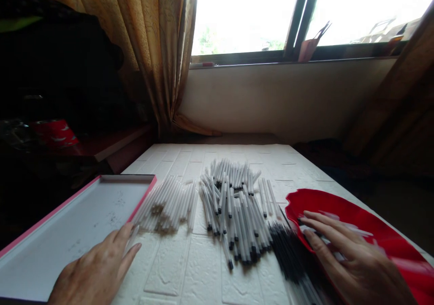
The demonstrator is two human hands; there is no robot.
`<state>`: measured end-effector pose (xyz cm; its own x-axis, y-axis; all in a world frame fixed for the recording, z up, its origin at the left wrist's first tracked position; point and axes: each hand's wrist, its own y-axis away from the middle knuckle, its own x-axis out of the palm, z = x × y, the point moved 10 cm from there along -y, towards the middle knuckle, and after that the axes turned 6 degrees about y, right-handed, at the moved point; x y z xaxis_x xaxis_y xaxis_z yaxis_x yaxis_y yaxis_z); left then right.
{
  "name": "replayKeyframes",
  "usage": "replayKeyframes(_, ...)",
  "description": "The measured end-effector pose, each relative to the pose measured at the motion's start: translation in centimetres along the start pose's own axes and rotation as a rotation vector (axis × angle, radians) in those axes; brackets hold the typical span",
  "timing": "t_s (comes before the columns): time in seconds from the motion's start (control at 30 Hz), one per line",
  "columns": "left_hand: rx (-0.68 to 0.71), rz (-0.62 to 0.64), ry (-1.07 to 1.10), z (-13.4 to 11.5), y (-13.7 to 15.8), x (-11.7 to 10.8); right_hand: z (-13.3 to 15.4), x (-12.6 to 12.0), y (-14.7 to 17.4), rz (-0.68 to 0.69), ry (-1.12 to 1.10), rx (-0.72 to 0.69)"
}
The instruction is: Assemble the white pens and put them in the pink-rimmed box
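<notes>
My left hand [98, 264] is closed around a clear pen barrel [132, 241], beside the right edge of a pink-rimmed white box lid [37, 246]. More clear empty pen barrels [169, 201] lie in a pile just past its fingertips. Over the near left part of a red scalloped tray [379, 214], my right hand [352, 260] pinches small clear and whitish pieces whose exact kind is blurred. Between the hands sits a heap of clear pens with black ends [237, 214]. Thin black-tipped ink refills [288, 251] form a bundle left of my right hand.
All this rests on a white brick-patterned table [190, 269]. A dark red wooden surface [111, 147] with a red patterned item [56, 133] stands at the left. Behind are a gold curtain [152, 38] and a window with a pink cup [308, 49] on its sill.
</notes>
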<state>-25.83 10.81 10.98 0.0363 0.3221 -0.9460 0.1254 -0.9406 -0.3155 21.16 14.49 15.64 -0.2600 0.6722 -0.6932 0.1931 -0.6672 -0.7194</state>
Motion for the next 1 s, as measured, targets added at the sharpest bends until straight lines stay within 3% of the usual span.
replayKeyframes(0.07,0.06,-0.063,-0.052,0.1,0.3,0.8,0.7,-0.3,-0.4,-0.013,0.016,-0.03)
replayKeyframes(0.23,0.111,0.073,-0.107,0.9,0.8,4.2,1.9,-1.4,-1.3,-0.054,0.059,-0.081)
replayKeyframes(0.4,0.119,0.224,-0.04,-1.2,-0.6,3.2,2.1,-1.4,-1.0,-0.056,0.024,-0.086)
replayKeyframes(0.5,0.124,0.249,0.001,-2.9,-2.2,2.1,1.8,-1.2,-0.8,-0.053,-0.005,-0.069)
replayKeyframes(0.63,0.154,0.239,0.037,-3.9,-3.4,2.4,1.8,-1.0,-0.7,-0.039,-0.012,-0.071)
replayKeyframes(0.77,0.158,0.174,0.053,-3.3,-3.8,3.2,1.4,-0.6,-0.4,-0.022,-0.03,-0.046)
replayKeyframes(1.0,0.199,0.099,0.075,-3.0,-2.6,2.4,1.3,-0.7,-0.2,-0.024,-0.062,-0.043)
